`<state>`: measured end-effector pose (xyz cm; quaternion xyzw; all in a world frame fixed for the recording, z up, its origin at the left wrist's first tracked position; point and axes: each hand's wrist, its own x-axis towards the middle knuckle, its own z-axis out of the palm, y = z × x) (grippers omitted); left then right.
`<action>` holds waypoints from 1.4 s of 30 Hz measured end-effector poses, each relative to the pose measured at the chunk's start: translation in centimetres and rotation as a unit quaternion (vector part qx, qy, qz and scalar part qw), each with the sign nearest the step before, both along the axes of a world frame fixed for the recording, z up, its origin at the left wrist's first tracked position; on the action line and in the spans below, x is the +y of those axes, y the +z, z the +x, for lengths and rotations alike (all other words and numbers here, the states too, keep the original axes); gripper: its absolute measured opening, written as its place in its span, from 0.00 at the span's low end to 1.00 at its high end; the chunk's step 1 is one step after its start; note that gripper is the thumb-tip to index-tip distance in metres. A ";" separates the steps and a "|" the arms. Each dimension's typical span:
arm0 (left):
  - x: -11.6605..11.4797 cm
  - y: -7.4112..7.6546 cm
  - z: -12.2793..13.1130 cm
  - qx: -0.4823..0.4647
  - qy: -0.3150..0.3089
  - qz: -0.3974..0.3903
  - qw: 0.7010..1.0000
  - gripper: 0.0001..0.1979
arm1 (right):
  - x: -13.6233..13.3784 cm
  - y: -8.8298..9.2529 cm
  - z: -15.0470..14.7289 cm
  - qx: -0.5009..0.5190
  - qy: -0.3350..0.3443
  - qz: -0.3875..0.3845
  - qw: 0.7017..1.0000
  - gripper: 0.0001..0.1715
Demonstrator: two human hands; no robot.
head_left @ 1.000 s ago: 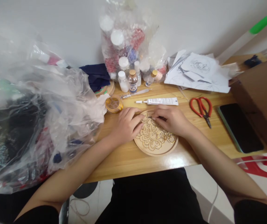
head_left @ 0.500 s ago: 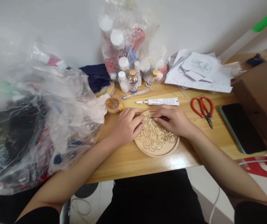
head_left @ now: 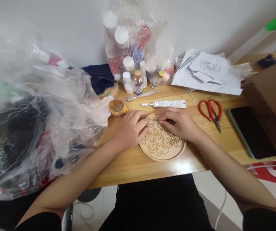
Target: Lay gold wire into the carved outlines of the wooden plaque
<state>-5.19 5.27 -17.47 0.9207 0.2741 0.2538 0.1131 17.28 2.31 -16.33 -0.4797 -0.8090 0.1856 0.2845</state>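
A round wooden plaque (head_left: 160,156) lies on the table, its face covered with a flower pattern outlined in gold wire. My left hand (head_left: 133,128) rests on the plaque's left edge, fingers apart and holding nothing visible. Over the upper right of the plaque, my right hand (head_left: 177,123) is closed on dark, thin tweezers (head_left: 170,121), whose tip points left toward the upper part of the pattern. The fingers hide part of the tweezers and the plaque's upper rim.
Behind the hands lie a white glue tube (head_left: 169,104), a spool of gold wire (head_left: 118,107) and a pen-like tool (head_left: 144,95). Small bottles (head_left: 138,84) stand further back. Red-handled pliers (head_left: 211,112) and a phone (head_left: 251,131) lie right; plastic bags (head_left: 72,93) fill the left.
The view has shifted very slightly. Both hands stay in nearly the same place on the plaque, and the tweezers' tip remains at its upper part.
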 end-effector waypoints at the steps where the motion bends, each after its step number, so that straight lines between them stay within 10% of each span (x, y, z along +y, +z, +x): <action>1: 0.0 0.0 0.0 0.001 0.000 0.001 1.000 0.11 | 0.0 -0.1 0.0 -0.006 -0.001 0.002 1.000 0.06; 42: 0.0 0.0 0.0 0.001 0.003 0.003 1.000 0.10 | 0.0 0.3 -0.1 -0.040 0.018 -0.004 0.999 0.09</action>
